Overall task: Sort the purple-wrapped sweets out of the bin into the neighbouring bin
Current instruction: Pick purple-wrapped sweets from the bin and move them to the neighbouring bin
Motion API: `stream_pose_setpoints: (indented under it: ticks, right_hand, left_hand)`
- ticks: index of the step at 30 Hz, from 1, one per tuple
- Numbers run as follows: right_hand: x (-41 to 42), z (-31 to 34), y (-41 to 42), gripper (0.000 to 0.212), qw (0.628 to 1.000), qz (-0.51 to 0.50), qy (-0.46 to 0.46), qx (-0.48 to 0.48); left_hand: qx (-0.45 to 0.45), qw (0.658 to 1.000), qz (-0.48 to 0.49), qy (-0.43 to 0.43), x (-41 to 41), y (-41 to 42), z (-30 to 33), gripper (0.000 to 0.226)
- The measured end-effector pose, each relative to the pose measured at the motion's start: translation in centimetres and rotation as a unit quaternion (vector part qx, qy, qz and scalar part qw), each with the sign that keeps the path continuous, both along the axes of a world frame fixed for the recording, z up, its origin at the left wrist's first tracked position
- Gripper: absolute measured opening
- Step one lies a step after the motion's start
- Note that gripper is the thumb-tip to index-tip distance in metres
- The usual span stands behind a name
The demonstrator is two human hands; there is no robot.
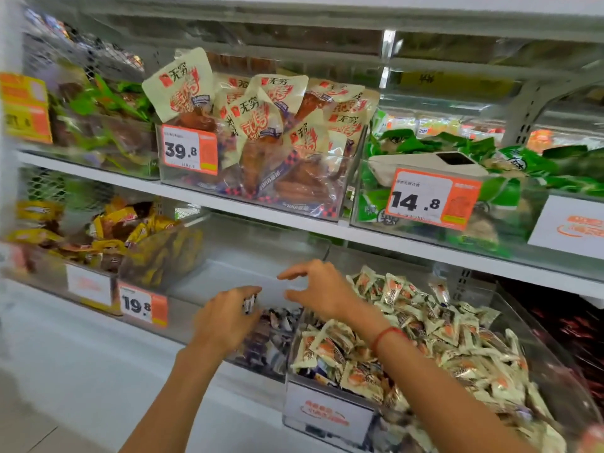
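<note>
My left hand (225,317) sat just left of the frame's centre, low down, its fingers (249,294) curled round a small purple-and-white wrapped sweet (249,304) that peeked out past my fingertips. It hung over the clear bin (183,308) holding a low heap of purple-wrapped sweets (273,335), which lay at the bin's near right corner, right of my wrist. My right hand (322,291) was beside it at centre frame, above the wall shared by the two bins, fingers spread and loosely bent with nothing between them; a red string bracelet (389,335) circled that wrist. Below and right of that forearm, the neighbouring bin (555,364) in the lower right of the frame was piled high with cream-and-orange wrapped sweets (457,335), and a few darker wrappers showed among them near its front edge, too blurred for me to name the colour. A white label (327,416) hung on that bin's front. At lower left, an orange price tag reading 19.8 (143,304) stood on the front of a bin of yellow packets (111,230). On the shelf above, centre frame, cream snack bags (261,125) stood behind a 39.8 tag (189,150), and green packs (457,145) sat to the right behind a 14.8 tag (431,197).
</note>
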State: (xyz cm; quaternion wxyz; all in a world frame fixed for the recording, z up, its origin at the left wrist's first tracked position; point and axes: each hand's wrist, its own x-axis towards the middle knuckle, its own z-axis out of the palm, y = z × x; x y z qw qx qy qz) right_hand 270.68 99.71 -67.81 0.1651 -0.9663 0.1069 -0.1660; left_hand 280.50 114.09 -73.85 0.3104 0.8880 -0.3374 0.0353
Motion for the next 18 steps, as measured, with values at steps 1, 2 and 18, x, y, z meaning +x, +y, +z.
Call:
stream_pose_setpoints:
  ticks: [1,2,18]
  right_hand:
    - [-1.2,0.3,-0.5,0.026,1.000,-0.004,-0.010,-0.001]
    - [-2.6,0.6,-1.1,0.023,1.000,-0.013,-0.027,0.003]
    - [-13.6,-3.9,-4.4,0.033,0.988,-0.064,0.073,-0.118]
  left_hand:
    - [0.003,1.000,0.000,-0.013,-0.3,0.0,0.3,0.040]
    - [-0.007,1.000,0.000,-0.029,-0.8,-0.1,0.8,0.036]
    - [0.250,0.928,-0.225,-0.159,-9.7,-7.4,3.7,0.044]
